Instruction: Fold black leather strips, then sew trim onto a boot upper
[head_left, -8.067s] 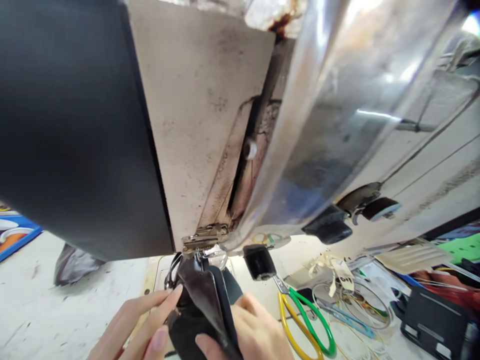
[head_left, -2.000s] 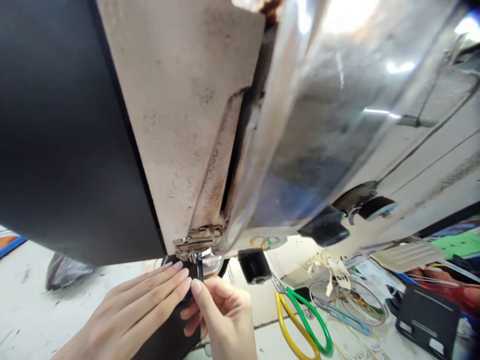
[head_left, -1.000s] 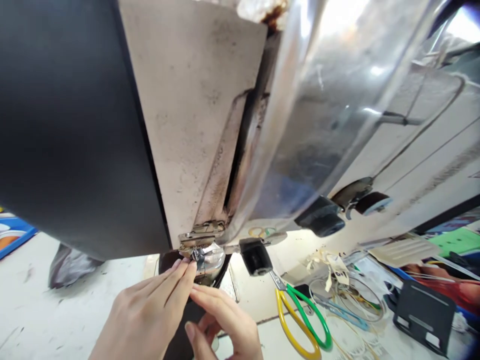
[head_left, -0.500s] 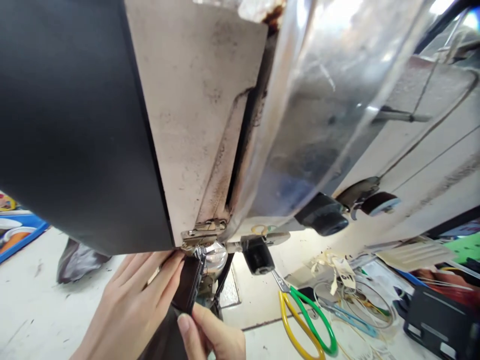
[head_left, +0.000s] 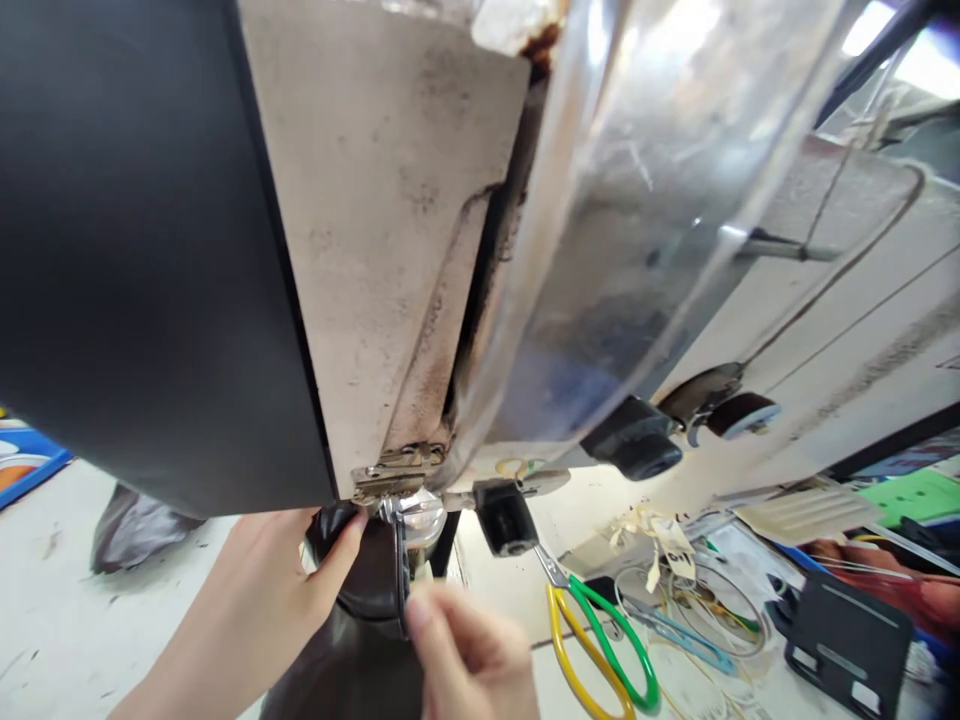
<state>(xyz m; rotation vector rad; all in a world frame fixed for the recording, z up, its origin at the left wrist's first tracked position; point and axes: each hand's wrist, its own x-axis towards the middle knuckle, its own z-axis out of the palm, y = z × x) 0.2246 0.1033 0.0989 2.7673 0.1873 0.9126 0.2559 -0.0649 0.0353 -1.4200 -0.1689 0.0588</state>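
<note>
A dark brown, leather-like piece [head_left: 373, 575] with a raised edge lies under the needle area of a sewing machine [head_left: 390, 250]. My left hand [head_left: 281, 575] grips its left part, thumb on top; the other fingers are hidden behind the machine head. At the lower right edge of the piece, my right hand [head_left: 476, 645] is closed, thumb and forefinger pinching the edge. The piece's lower part [head_left: 349, 665] hangs down toward me. Just above it are the shiny presser parts [head_left: 420, 510], partly covered by the head.
Scissors [head_left: 600, 640] with yellow and green handles lie right of my right hand. Beyond them are tangled cords with tags [head_left: 679, 560], a light blue tool [head_left: 690, 640] and a black box [head_left: 847, 640]. A crumpled dark bag [head_left: 142, 530] lies left, near a blue tray [head_left: 34, 460].
The leather-like piece has turned and now shows a curved edge. My left hand has slid farther behind the machine head. My right hand has moved right and slightly up along the edge.
</note>
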